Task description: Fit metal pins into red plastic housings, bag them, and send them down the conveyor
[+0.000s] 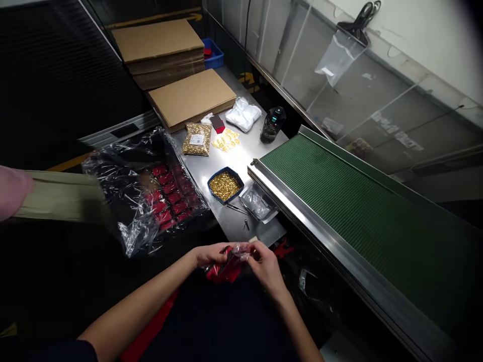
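Note:
Close to my body, my left hand (pixel 210 255) is closed around a red and black packet in clear plastic (pixel 229 265). My right hand (pixel 264 262) pinches the loose clear film at the packet's right end between thumb and fingers. What else lies inside the wrapping cannot be made out. Just beyond my hands, on the metal table (pixel 230 221), lie tweezers (pixel 237 209) and a small dark tool (pixel 246 224). A blue tray of gold pieces (pixel 225 185) sits farther up, beside a clear plastic container (pixel 258 202).
Left, another person's sleeved arm (pixel 64 196) reaches over a plastic-lined box (pixel 124 221) of red packets (pixel 169 193). A green conveyor belt (pixel 350 216) runs along the right. Behind stand cardboard stacks (pixel 192 98), a gold-filled bag (pixel 196 139), white bags (pixel 243 114) and a dark bottle (pixel 272 124).

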A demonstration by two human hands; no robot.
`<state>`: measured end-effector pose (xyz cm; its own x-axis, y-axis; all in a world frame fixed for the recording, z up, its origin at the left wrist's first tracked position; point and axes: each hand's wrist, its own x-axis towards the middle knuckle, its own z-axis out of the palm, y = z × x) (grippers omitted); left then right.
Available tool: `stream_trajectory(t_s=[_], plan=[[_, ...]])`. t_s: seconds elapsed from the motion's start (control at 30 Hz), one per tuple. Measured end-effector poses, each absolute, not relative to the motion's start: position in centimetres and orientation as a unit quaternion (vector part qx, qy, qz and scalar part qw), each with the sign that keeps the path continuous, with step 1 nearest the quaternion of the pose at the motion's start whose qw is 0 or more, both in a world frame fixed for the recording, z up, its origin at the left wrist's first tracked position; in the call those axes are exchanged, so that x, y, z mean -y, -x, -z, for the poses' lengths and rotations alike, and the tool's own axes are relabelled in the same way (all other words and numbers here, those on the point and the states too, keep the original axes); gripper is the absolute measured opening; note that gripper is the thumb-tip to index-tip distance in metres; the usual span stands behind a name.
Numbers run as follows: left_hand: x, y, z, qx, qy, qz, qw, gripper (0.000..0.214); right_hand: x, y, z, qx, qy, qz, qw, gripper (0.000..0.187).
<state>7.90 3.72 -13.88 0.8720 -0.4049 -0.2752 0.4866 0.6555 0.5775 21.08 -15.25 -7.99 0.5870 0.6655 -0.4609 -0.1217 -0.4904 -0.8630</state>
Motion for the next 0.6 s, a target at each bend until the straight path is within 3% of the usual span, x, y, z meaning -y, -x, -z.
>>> stream_trajectory(t_s=[0.07, 0.13, 0.23, 0.37, 0.5, 0.6], plan=[[-2.7, -7.5, 13.5, -0.068, -0.332, 0.255, 0.906, 0.100, 15.4, -21.2, 7.9, 0.217, 0.751, -0.404, 0.474, 0.039], [-1.6, -7.1, 13.4, -0.075, -0.339, 0.264, 0.900, 0.100, 15.8, -21.8, 7.5, 0.291, 0.700, -0.458, 0.465, 0.047], [0.0, -6.8, 13.6, -0.089, -0.353, 0.272, 0.891, 0.102, 16.2, -23.4, 6.9, 0.370, 0.574, -0.598, 0.419, 0.039], [1.7, -6.7, 14.5, -0.131, -0.343, 0.258, 0.893, 0.079, 15.9, -25.3, 7.7, 0.325, 0.474, -0.711, 0.405, 0.054], [2.3, -6.5, 15.3, -0.210, -0.299, 0.164, 0.916, 0.086, 15.2, -24.5, 10.5, 0.194, 0.461, -0.742, 0.446, 0.028], [1.7, -5.9, 15.3, -0.240, -0.269, 0.108, 0.926, 0.091, 14.5, -22.3, 12.4, 0.127, 0.493, -0.710, 0.486, 0.038]])
